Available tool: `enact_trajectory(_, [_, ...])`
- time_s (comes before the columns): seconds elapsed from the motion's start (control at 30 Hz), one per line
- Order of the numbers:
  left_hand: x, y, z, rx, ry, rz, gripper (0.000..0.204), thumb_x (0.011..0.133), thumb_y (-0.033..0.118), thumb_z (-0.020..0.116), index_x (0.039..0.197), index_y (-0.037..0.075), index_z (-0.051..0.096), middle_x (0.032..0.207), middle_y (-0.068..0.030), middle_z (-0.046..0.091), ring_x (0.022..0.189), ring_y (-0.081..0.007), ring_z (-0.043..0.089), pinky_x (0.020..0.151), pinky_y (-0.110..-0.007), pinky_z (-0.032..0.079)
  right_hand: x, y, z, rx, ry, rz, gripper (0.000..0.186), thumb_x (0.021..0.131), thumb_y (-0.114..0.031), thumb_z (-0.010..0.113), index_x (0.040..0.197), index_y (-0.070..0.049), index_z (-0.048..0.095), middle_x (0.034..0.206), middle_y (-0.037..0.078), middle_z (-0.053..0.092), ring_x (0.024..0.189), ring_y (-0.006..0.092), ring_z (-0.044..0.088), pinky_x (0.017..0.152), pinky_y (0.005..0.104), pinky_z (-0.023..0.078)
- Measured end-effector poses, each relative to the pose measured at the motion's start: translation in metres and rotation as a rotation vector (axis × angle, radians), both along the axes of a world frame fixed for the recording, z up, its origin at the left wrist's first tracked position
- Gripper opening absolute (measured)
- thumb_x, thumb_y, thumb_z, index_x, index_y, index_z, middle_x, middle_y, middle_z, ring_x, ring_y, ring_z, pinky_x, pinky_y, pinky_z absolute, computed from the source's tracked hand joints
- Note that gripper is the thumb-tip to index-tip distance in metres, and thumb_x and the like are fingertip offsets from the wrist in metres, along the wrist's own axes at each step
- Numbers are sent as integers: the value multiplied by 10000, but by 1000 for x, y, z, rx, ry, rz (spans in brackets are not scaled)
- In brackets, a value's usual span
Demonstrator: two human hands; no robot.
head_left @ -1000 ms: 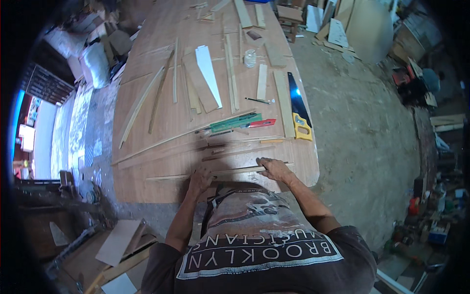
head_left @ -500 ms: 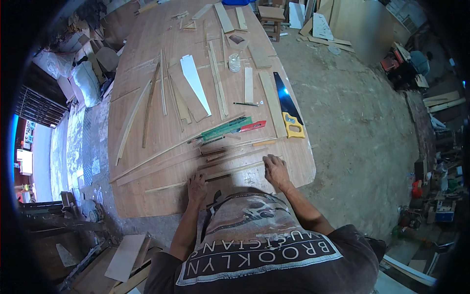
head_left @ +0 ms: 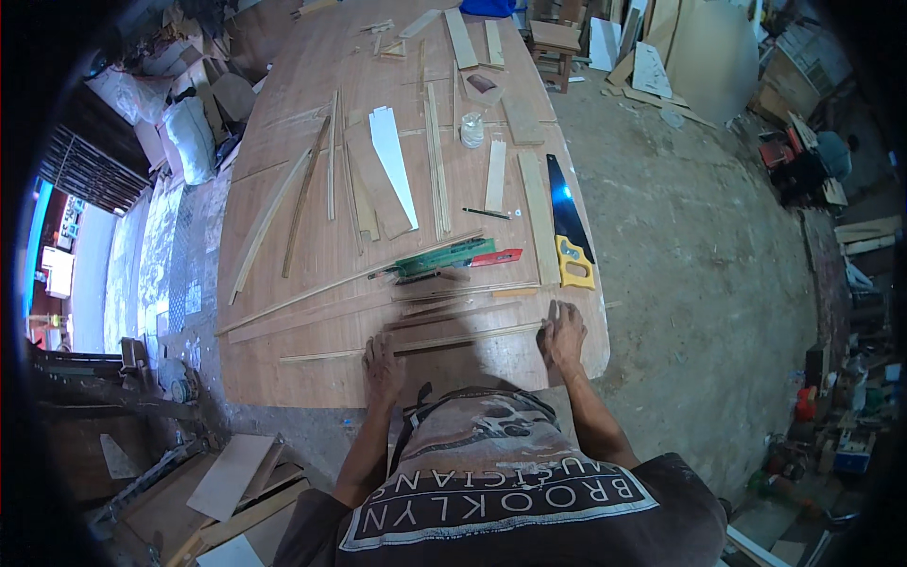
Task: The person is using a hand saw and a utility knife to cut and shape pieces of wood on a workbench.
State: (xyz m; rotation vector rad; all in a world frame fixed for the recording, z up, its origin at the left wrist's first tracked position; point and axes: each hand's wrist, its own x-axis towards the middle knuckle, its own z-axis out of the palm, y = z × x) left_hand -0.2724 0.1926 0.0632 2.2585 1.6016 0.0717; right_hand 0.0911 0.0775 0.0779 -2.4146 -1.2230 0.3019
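A long thin wood strip (head_left: 463, 336) lies across the near part of the wooden table (head_left: 302, 383). My left hand (head_left: 384, 369) has its fingers closed over the strip, left of its middle. At the strip's right end is my right hand (head_left: 565, 335), fingers loosely bent and apart, fingertips down on the tabletop; its thumb is beside the strip end. Just beyond lie more thin strips (head_left: 453, 310), partly in shadow. Farther off are a green tool (head_left: 439, 257) and a red-handled one (head_left: 496, 256), their kinds unclear. A yellow-handled handsaw (head_left: 573, 265) rests along the right edge.
Wooden boards (head_left: 378, 184), a white tapered piece (head_left: 392, 165) and a clear jar (head_left: 471, 130) lie farther up the table. A pencil (head_left: 487, 214) is near a short board. Offcuts (head_left: 236, 477) are piled at the lower left. A stool (head_left: 557, 42) stands beyond the table.
My right hand has slid rightward to the end of the strip, toward the table's right edge. My left hand stays at about the same spot on the strip. The whole view has shifted slightly.
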Motion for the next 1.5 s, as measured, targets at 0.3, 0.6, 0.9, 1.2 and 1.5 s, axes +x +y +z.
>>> enact_trajectory(0.3, [0, 61, -42, 143, -59, 545, 592, 862, 290, 601, 1339, -9, 417, 1420, -265, 348, 1316, -446, 314, 1042, -562, 303, 38, 127, 28, 114, -40, 215, 308, 837, -164, 580, 1120, -42, 585, 1092, 187, 579, 1044, 374, 536, 877, 494, 417])
enact_trajectory(0.6, [-30, 125, -96, 503, 132, 1275, 410, 915, 226, 508, 1200, -68, 478, 1310, -261, 448, 1199, -435, 428, 1008, -539, 341, 16, 283, 19, 140, 150, 461, 299, 819, -123, 558, 1101, -26, 587, 1050, 196, 597, 985, 405, 575, 861, 496, 485])
enact_trajectory(0.9, [-36, 144, -129, 581, 184, 1395, 397, 938, 233, 458, 1229, -35, 492, 1262, -241, 504, 1182, -387, 468, 1004, -509, 373, -13, 436, 0, -21, 137, 363, 335, 830, -168, 580, 1126, -15, 558, 1229, 204, 522, 1109, 392, 525, 946, 465, 463])
enact_trajectory(1.2, [-31, 102, -184, 560, 14, 1344, 395, 942, 241, 456, 1227, -30, 494, 1252, -236, 512, 1176, -376, 475, 1002, -500, 374, -46, 545, -18, 97, -277, 285, 379, 798, -236, 637, 1139, -90, 556, 1200, 167, 513, 1115, 341, 504, 857, 540, 435])
enact_trajectory(1.5, [-48, 89, -217, 509, -168, 1279, 393, 947, 250, 455, 1225, -25, 495, 1243, -230, 520, 1170, -365, 481, 999, -491, 375, 19, 670, -59, -113, -389, 327, 336, 819, -174, 555, 1147, -111, 601, 1237, 129, 506, 1187, 303, 460, 933, 546, 381])
